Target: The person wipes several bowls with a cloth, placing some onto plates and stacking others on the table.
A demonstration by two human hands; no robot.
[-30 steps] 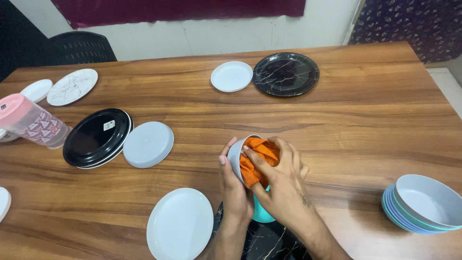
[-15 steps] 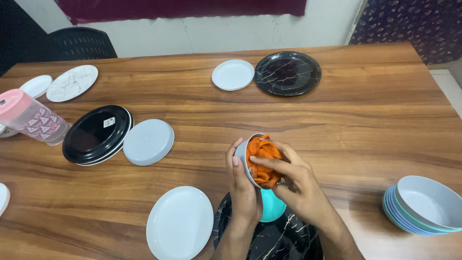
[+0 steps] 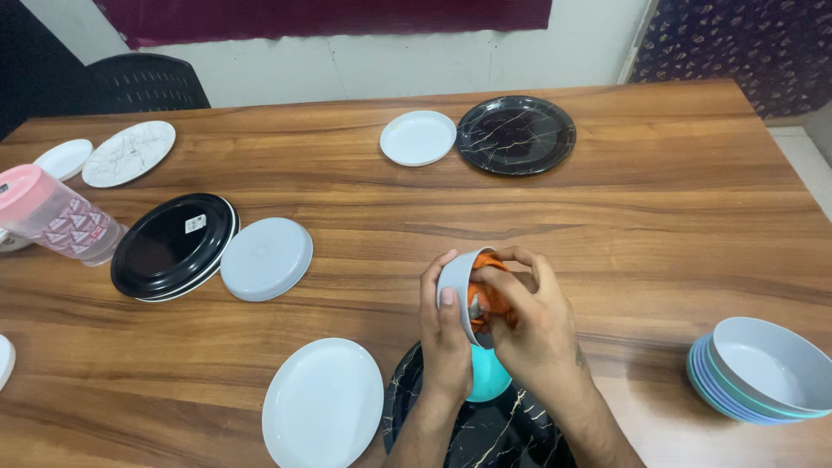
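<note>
My left hand (image 3: 446, 334) grips a small grey bowl (image 3: 454, 279), held tilted on its side above the table's near edge. My right hand (image 3: 529, 325) presses a bunched orange cloth (image 3: 487, 301) into the bowl's inside; its fingers cover most of the cloth. Just below the bowl sits a teal bowl (image 3: 488, 375) on a black marbled plate (image 3: 485, 429), partly hidden by my wrists.
A white plate (image 3: 323, 404) lies to the left of my arms. Further left are a pale blue plate (image 3: 265, 258), a stack topped by a black plate (image 3: 173, 245) and a pink-lidded jug (image 3: 52, 214). Stacked bowls (image 3: 763, 368) stand at the right. More plates (image 3: 515, 133) lie at the back.
The bowl has turned more on its side and shifted slightly right. My right hand has closed over the cloth, so less orange shows than before.
</note>
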